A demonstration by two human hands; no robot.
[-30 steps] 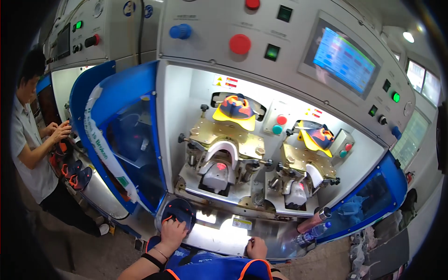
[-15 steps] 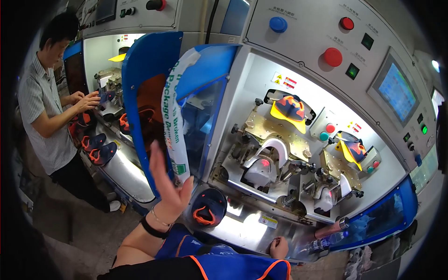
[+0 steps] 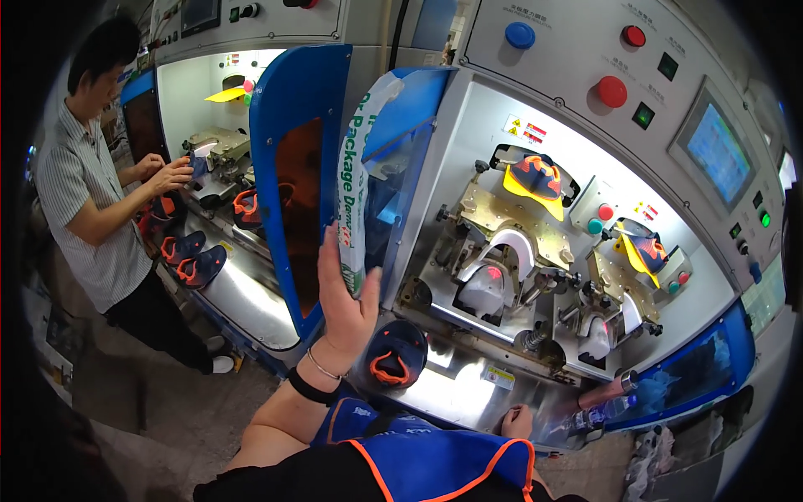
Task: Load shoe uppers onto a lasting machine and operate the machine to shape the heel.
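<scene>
My left hand [image 3: 345, 305] is raised with its fingers stretched upward and its thumb apart, lying against the lower end of the white plastic-wrapped edge [image 3: 358, 192] of a blue machine door. On the metal ledge [image 3: 452, 393] rests my right hand [image 3: 517, 421], fingers curled in, with nothing visible in them. A dark blue shoe upper [image 3: 400, 356] with orange trim sits on that ledge, to the right of my left forearm. Inside the lit machine, a shoe upper with a yellow flap [image 3: 535, 184] is mounted at the back, and a similar upper [image 3: 642, 251] is at its right.
White heel moulds [image 3: 485, 293] and metal clamps fill the machine's lower part. Above is a control panel [image 3: 577, 58] with buttons and a screen. A bottle [image 3: 615, 408] lies at the ledge's right end. A co-worker [image 3: 100, 201] handles an upper at the neighbouring machine on the left.
My left hand has moved up and right, and its fingers now lie against the wrapped door edge. The whole view has shifted slightly; my right hand stays on the ledge.
</scene>
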